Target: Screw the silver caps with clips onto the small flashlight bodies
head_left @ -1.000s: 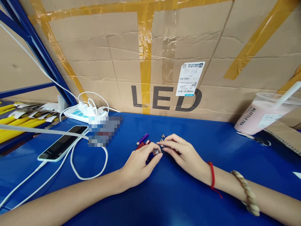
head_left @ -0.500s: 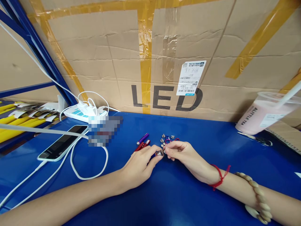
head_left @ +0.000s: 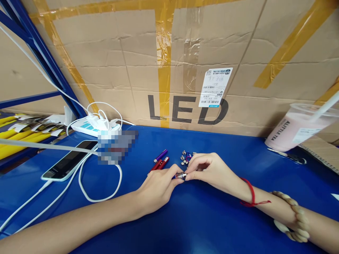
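Head view is showing two bare hands meeting above one blue tabletop [head_left: 206, 222]; the clock below is centring on the held tube [head_left: 180, 175]. The left hand [head_left: 157, 188] is gripping that one tube between thumb and forefinger, its metal end pointing toward 3 o'clock. The right hand [head_left: 208, 169] is pinching one small silvery piece [head_left: 184, 174] at that end — the fingertips are covering too much to tell its shape. Toward 10 o'clock, just past the left hand, two red tubes [head_left: 163, 163] are lying side by side, and one purple tube [head_left: 161, 155] is resting just beyond them. Toward 12 o'clock at least four small metal pieces [head_left: 182, 158] are sitting loose, with one blue-purple clip [head_left: 188, 156] beside them; the right hand is partly hiding this cluster. Farther out, one phone [head_left: 70, 160] is lying at 9 o'clock, one white power strip [head_left: 86, 127] is sitting at 10, and one cup [head_left: 287, 128] of pink drink — one straw in it — is standing at 2.
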A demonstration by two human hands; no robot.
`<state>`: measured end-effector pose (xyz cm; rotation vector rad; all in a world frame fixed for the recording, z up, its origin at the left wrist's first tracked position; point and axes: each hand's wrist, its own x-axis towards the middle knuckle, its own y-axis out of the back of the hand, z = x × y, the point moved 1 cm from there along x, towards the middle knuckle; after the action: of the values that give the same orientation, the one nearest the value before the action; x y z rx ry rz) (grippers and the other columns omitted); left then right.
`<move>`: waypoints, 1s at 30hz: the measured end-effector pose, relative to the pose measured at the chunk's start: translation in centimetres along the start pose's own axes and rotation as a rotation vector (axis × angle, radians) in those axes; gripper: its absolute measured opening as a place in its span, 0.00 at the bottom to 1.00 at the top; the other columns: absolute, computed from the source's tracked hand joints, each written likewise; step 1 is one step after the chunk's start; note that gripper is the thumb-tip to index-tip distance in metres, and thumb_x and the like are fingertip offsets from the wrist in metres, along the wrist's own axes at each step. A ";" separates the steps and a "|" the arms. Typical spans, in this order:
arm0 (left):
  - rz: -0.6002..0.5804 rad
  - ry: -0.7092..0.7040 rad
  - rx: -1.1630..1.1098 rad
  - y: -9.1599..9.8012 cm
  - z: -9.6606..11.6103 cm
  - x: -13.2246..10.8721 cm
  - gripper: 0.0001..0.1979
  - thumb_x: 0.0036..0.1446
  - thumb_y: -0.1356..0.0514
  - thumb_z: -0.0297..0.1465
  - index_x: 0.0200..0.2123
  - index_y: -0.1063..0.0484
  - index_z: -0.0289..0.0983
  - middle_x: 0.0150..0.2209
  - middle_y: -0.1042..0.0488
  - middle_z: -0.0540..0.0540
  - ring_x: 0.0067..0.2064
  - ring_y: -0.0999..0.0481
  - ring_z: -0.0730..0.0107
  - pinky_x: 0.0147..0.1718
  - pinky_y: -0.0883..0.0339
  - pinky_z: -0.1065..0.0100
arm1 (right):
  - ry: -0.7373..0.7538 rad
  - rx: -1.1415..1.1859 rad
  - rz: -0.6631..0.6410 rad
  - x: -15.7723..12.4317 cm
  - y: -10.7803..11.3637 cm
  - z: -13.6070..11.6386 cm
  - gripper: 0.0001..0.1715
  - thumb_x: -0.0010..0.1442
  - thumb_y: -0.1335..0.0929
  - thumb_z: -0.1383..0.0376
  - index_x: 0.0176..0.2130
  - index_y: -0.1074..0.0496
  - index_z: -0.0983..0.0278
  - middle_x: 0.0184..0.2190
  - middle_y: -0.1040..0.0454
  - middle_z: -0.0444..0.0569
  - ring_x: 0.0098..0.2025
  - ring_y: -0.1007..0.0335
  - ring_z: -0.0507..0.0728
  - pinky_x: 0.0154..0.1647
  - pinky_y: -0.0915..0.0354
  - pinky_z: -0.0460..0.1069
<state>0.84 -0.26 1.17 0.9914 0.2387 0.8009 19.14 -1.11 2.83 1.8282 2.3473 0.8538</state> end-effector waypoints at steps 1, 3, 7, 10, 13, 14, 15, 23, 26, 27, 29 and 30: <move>-0.007 -0.026 0.028 -0.1 0.0 0.0 0.06 0.62 0.54 0.30 0.37 0.38 0.39 0.25 0.29 0.52 0.26 0.28 0.69 0.24 0.43 0.72 | -0.005 -0.020 -0.032 0.1 0.1 -0.1 0.05 0.44 0.25 0.65 0.23 0.23 0.64 0.22 0.26 0.45 0.27 0.33 0.51 0.24 0.38 0.44; -0.004 -0.087 0.081 -0.2 0.0 -0.1 0.06 0.62 0.54 0.29 0.37 0.39 0.38 0.27 0.27 0.51 0.27 0.27 0.68 0.24 0.44 0.72 | -0.015 -0.047 -0.068 0.1 0.3 -0.2 0.05 0.43 0.25 0.64 0.22 0.23 0.64 0.22 0.26 0.45 0.26 0.34 0.51 0.23 0.39 0.45; 0.033 -0.154 0.142 -0.4 -0.2 -0.1 0.05 0.62 0.54 0.28 0.37 0.40 0.38 0.30 0.25 0.50 0.28 0.24 0.66 0.24 0.42 0.72 | -0.036 -0.042 -0.057 0.0 -0.1 0.0 0.08 0.44 0.25 0.61 0.22 0.23 0.64 0.21 0.28 0.45 0.24 0.36 0.50 0.23 0.40 0.45; 0.089 -0.197 0.165 -0.5 -0.3 -0.2 0.06 0.63 0.55 0.27 0.38 0.40 0.38 0.30 0.24 0.51 0.28 0.24 0.66 0.24 0.41 0.71 | -0.064 -0.094 0.004 -0.4 -0.6 0.3 0.10 0.45 0.26 0.60 0.22 0.24 0.65 0.21 0.29 0.46 0.23 0.38 0.50 0.22 0.43 0.45; 0.168 -0.266 0.205 -0.5 -0.3 -0.3 0.08 0.64 0.56 0.28 0.38 0.40 0.37 0.31 0.24 0.50 0.29 0.23 0.67 0.24 0.39 0.72 | -0.110 -0.106 0.030 -0.8 -1.1 0.5 0.13 0.46 0.26 0.59 0.20 0.26 0.66 0.19 0.29 0.45 0.21 0.38 0.49 0.21 0.43 0.45; 0.198 -0.291 0.225 -0.5 -0.3 -0.4 0.09 0.65 0.57 0.29 0.37 0.39 0.37 0.31 0.24 0.49 0.28 0.24 0.68 0.24 0.39 0.72 | -0.143 -0.077 0.019 -0.9 -1.3 0.6 0.15 0.45 0.26 0.58 0.20 0.28 0.67 0.19 0.30 0.45 0.20 0.39 0.49 0.20 0.42 0.45; 0.225 -0.315 0.247 -0.6 -0.3 -0.4 0.10 0.65 0.58 0.29 0.36 0.39 0.37 0.29 0.25 0.49 0.27 0.24 0.69 0.23 0.40 0.72 | -0.184 -0.027 -0.004 -0.9 -1.4 0.7 0.17 0.45 0.26 0.57 0.19 0.29 0.67 0.18 0.30 0.45 0.19 0.39 0.49 0.19 0.42 0.45; 0.249 -0.384 0.255 -0.7 -0.3 -0.3 0.13 0.66 0.56 0.29 0.30 0.38 0.37 0.25 0.28 0.51 0.24 0.27 0.72 0.23 0.40 0.73 | -0.321 0.319 -0.239 -0.8 -1.2 1.2 0.18 0.45 0.26 0.57 0.22 0.30 0.69 0.23 0.26 0.47 0.15 0.35 0.46 0.15 0.40 0.41; 0.225 -0.327 0.189 -0.6 -0.3 -0.2 0.09 0.64 0.54 0.28 0.34 0.36 0.37 0.30 0.24 0.51 0.29 0.24 0.70 0.26 0.38 0.73 | -0.327 0.292 -0.197 -0.7 -1.2 1.3 0.19 0.45 0.27 0.56 0.22 0.30 0.70 0.22 0.25 0.48 0.15 0.36 0.46 0.15 0.40 0.41; 0.216 -0.304 0.174 -0.5 -0.3 -0.2 0.08 0.64 0.53 0.28 0.35 0.36 0.37 0.31 0.24 0.51 0.30 0.23 0.70 0.26 0.38 0.73 | -0.324 0.283 -0.178 -0.7 -1.2 1.4 0.19 0.45 0.27 0.56 0.22 0.29 0.70 0.22 0.25 0.48 0.15 0.36 0.46 0.16 0.40 0.41; 0.197 -0.253 0.146 -0.5 -0.3 -0.1 0.06 0.63 0.52 0.27 0.35 0.36 0.37 0.31 0.24 0.51 0.30 0.23 0.69 0.27 0.38 0.73 | -0.306 0.266 -0.158 -0.7 -1.4 1.8 0.19 0.46 0.27 0.55 0.22 0.28 0.70 0.22 0.25 0.49 0.16 0.36 0.46 0.16 0.40 0.41; 0.184 -0.222 0.127 -0.4 -0.3 -0.1 0.06 0.62 0.51 0.27 0.35 0.36 0.37 0.31 0.24 0.51 0.30 0.23 0.69 0.27 0.38 0.73 | -0.296 0.259 -0.155 -0.7 -1.4 2.0 0.19 0.47 0.27 0.55 0.23 0.28 0.70 0.22 0.25 0.49 0.16 0.36 0.46 0.17 0.41 0.41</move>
<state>0.84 -0.23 0.63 1.2253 0.0058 0.8422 18.79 -1.19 0.34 1.6830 2.4502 0.2506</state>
